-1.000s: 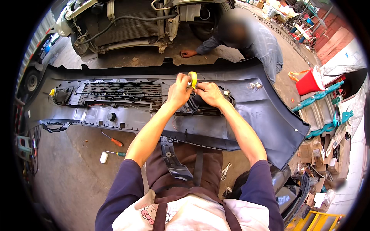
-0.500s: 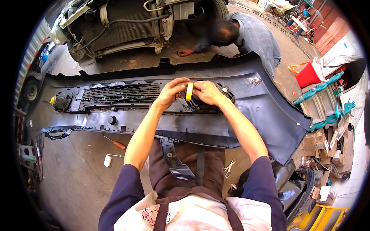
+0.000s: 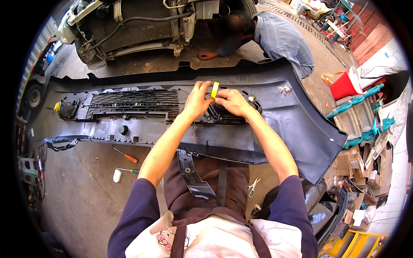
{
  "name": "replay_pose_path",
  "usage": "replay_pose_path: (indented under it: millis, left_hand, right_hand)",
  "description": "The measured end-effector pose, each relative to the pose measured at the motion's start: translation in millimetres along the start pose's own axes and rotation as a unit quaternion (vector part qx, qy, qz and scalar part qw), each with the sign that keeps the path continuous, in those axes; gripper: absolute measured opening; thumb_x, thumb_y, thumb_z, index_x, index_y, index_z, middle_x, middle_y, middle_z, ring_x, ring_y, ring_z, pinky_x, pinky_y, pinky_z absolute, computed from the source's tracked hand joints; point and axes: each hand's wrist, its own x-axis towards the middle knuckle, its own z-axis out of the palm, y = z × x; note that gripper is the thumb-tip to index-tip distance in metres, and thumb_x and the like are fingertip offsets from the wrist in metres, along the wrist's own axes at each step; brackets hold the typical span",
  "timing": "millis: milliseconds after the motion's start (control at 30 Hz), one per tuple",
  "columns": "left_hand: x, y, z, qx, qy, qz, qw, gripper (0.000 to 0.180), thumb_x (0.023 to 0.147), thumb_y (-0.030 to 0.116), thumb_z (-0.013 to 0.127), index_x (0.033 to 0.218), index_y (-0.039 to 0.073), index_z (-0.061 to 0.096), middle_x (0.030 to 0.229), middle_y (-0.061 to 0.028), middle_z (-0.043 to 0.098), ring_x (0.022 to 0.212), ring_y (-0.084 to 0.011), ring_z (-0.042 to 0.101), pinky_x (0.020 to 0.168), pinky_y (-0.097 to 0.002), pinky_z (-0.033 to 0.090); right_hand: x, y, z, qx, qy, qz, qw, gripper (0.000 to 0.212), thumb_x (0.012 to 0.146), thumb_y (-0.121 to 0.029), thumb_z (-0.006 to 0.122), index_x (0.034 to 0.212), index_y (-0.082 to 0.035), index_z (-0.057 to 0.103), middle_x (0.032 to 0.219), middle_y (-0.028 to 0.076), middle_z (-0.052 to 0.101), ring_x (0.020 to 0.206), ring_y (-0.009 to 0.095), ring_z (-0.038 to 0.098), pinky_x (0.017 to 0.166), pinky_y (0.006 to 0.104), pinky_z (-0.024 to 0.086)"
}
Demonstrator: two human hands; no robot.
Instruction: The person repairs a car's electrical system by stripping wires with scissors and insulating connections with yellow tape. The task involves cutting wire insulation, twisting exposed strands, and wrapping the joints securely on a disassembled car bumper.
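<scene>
A dark car bumper point(image 3: 297, 124) lies inside-up on the concrete floor in front of me, its black grille point(image 3: 133, 103) on the left half. Both my hands meet over the middle of the bumper. My left hand point(image 3: 197, 101) pinches the top of a small yellow roll of tape point(image 3: 214, 89). My right hand point(image 3: 232, 102) grips the same roll from the right side, fingers against the bumper's inner fittings. What lies under the hands is hidden.
Another person point(image 3: 275, 38) crouches beyond the bumper under a car's open front end point(image 3: 137, 26). An orange-handled screwdriver point(image 3: 127, 155), a green one point(image 3: 128, 170), a white cap point(image 3: 117, 175) and scissors point(image 3: 252, 187) lie on the floor. A red bucket point(image 3: 344, 84) and clutter stand at the right.
My hands with the yellow tape roll have stayed together over the bumper's middle, shifting slightly. The view has tilted, so the other person shows lower in the picture.
</scene>
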Motion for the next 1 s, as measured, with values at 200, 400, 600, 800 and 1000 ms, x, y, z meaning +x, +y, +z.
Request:
replay_pose_path:
  millis: [200, 400, 600, 800, 1000]
  left_hand:
    - [5, 2, 7, -0.219, -0.132, -0.2, 0.946, 0.05, 0.091, 0.0, 0.065, 0.139, 0.001, 0.049, 0.096, -0.0104, 0.074, 0.081, -0.0089, 0.067, 0.06, -0.0242, 0.052]
    - [3, -6, -10, -0.515, -0.134, -0.166, 0.83, 0.062, 0.088, 0.006, 0.07, 0.144, 0.003, 0.044, 0.124, -0.0118, 0.067, 0.09, -0.0125, 0.064, 0.066, -0.023, 0.05]
    - [3, -7, -25, -0.574, -0.161, -0.26, 0.759, 0.053, 0.093, 0.034, 0.071, 0.132, 0.003, 0.054, 0.12, -0.008, 0.066, 0.092, -0.0126, 0.064, 0.067, -0.0248, 0.05]
    - [-2, -31, 0, -0.476, -0.115, -0.359, 0.795, 0.025, 0.09, 0.027, 0.077, 0.106, 0.011, 0.065, 0.089, 0.0001, 0.072, 0.073, -0.0102, 0.066, 0.057, -0.0243, 0.045]
    - [-1, -21, -4, -0.371, -0.226, -0.281, 0.856, 0.031, 0.083, 0.018, 0.083, 0.107, 0.005, 0.066, 0.089, -0.0017, 0.067, 0.077, -0.0104, 0.062, 0.058, -0.0259, 0.047]
  right_hand:
    - [-1, 2, -4, 0.059, 0.033, -0.01, 0.998, 0.023, 0.089, -0.018, 0.065, 0.107, -0.005, 0.071, 0.094, 0.017, 0.072, 0.089, 0.035, 0.069, 0.079, 0.041, 0.051]
    - [-2, -13, -12, 0.03, 0.004, 0.001, 1.0, 0.027, 0.089, -0.017, 0.063, 0.113, -0.009, 0.071, 0.103, 0.018, 0.072, 0.096, 0.037, 0.068, 0.084, 0.0428, 0.052]
    - [1, -3, -4, -0.029, 0.022, -0.072, 0.997, 0.02, 0.09, -0.018, 0.061, 0.102, -0.004, 0.068, 0.098, 0.018, 0.071, 0.094, 0.039, 0.066, 0.082, 0.0479, 0.052]
    - [-4, 5, 9, -0.145, 0.014, -0.103, 0.984, 0.02, 0.092, -0.021, 0.061, 0.087, -0.003, 0.064, 0.086, 0.015, 0.067, 0.086, 0.038, 0.066, 0.077, 0.0502, 0.05]
    - [-8, 11, 7, -0.167, -0.022, -0.094, 0.981, 0.017, 0.091, -0.02, 0.061, 0.085, -0.004, 0.063, 0.087, 0.012, 0.068, 0.089, 0.035, 0.065, 0.083, 0.0492, 0.047]
